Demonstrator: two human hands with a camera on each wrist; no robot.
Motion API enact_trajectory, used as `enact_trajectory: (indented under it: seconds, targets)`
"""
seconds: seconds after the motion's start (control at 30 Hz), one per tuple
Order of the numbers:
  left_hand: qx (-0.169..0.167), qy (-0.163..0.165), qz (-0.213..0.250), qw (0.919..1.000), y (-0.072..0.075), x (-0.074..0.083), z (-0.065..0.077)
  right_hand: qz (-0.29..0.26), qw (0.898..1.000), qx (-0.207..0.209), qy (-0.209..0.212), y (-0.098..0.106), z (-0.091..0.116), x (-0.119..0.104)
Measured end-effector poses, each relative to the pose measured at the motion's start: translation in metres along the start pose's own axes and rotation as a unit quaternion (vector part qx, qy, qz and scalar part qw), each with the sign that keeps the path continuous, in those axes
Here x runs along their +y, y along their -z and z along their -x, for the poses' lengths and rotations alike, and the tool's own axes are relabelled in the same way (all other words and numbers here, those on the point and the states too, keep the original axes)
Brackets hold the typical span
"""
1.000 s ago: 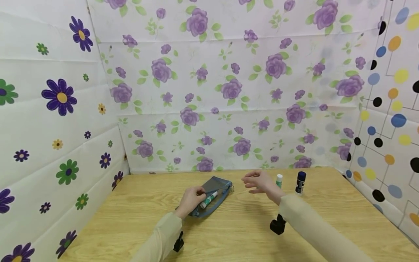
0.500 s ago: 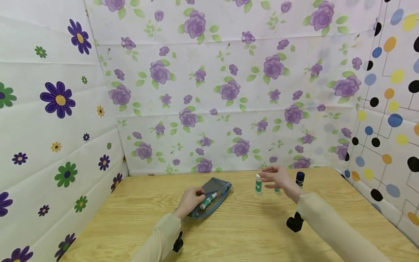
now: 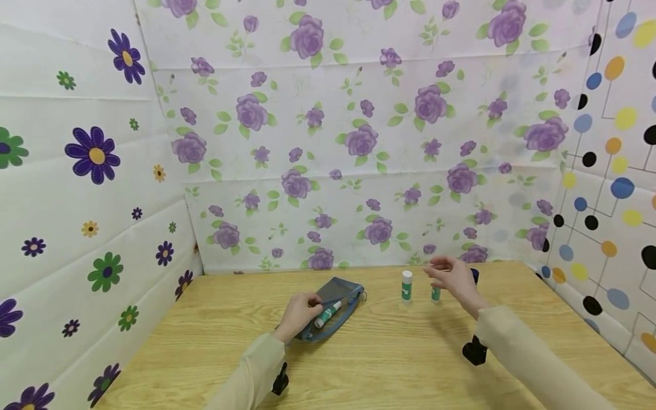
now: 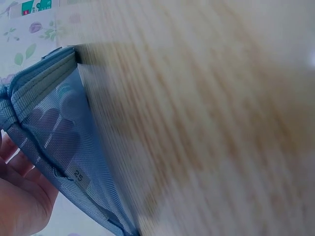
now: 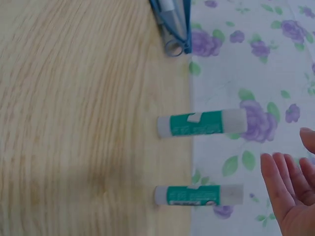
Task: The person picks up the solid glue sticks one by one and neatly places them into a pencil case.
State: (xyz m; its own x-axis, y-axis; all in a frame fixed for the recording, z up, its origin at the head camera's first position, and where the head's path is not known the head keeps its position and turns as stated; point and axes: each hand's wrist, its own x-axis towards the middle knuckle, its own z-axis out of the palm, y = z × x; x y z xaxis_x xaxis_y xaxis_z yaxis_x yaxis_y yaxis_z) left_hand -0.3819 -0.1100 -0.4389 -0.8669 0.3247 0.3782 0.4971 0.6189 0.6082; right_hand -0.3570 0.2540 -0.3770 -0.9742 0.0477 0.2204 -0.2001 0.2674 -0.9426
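My left hand (image 3: 297, 314) grips the edge of a blue mesh zip pouch (image 3: 335, 288) lying on the table. In the left wrist view, the fingers of the left hand (image 4: 22, 204) are at the rim of the pouch (image 4: 88, 132), partly behind the mesh. A green glue stick (image 3: 328, 315) with white ends lies in the pouch's opening. To its right, a green-and-white glue stick (image 3: 406, 287) stands upright. My right hand (image 3: 453, 279), fingers loosely extended and holding nothing, is raised just in front of a second upright glue stick (image 3: 435, 295), hiding its top.
A dark-blue-capped bottle (image 3: 475, 275) stands behind my right hand, mostly hidden. The wooden table (image 3: 205, 330) is bounded by a flowered sheet (image 3: 359, 199) at the back and patterned sheets on both sides. Each wrist carries a black camera mount.
My right hand has moved right, from in front of the nearer-left glue stick to the second one. That first stick has come into view standing. My left hand and the pouch stay put.
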Motion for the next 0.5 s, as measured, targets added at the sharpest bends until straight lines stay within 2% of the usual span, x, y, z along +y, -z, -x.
enact_trajectory:
  seconds: [0.27,0.5]
  targets:
    - [0.001,-0.004,0.004,1.0,-0.001,-0.002,0.0,0.087,0.994,0.055,0.038,0.002,0.0,0.017]
    - [-0.007,0.013,0.016,0.9998,-0.001,-0.002,0.0,0.125,0.988,0.076,0.05,0.002,-0.001,0.025]
